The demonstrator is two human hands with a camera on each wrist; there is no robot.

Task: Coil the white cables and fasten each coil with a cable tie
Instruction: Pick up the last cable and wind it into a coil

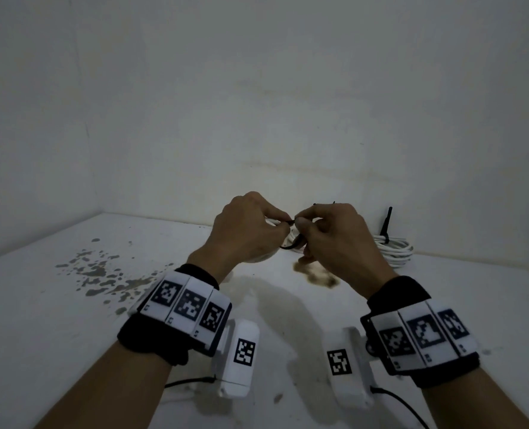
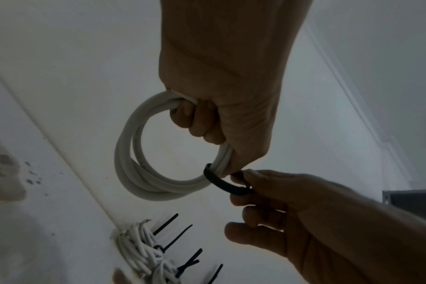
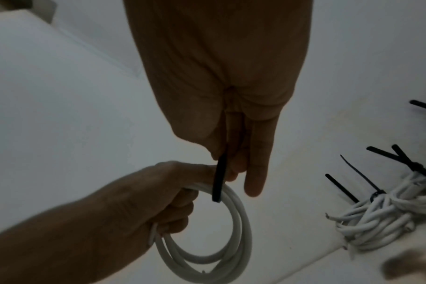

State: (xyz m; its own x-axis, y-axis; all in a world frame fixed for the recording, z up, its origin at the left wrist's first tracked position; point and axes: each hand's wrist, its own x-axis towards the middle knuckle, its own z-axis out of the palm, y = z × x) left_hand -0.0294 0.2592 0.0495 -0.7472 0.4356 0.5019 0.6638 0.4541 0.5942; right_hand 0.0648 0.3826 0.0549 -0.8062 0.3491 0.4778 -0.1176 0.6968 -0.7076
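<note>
My left hand (image 1: 250, 226) grips a round coil of white cable (image 2: 134, 157), held above the table; in the head view the coil is mostly hidden behind both hands. A black cable tie (image 2: 221, 182) loops around the coil's strands next to my left thumb. My right hand (image 1: 328, 230) pinches that tie (image 3: 218, 180) between thumb and fingers, close against the left hand. In the right wrist view the coil (image 3: 234, 240) hangs below my left fist (image 3: 144, 201), and the right forefinger points straight down past it.
Several coiled white cables (image 1: 393, 250) bound with black ties (image 1: 386, 224) lie at the back right by the wall, also seen as a pile (image 3: 387, 215) in the right wrist view. The white table (image 1: 55, 335) has dark stains (image 1: 102, 274) at left and a brown patch (image 1: 315, 275) beneath my hands.
</note>
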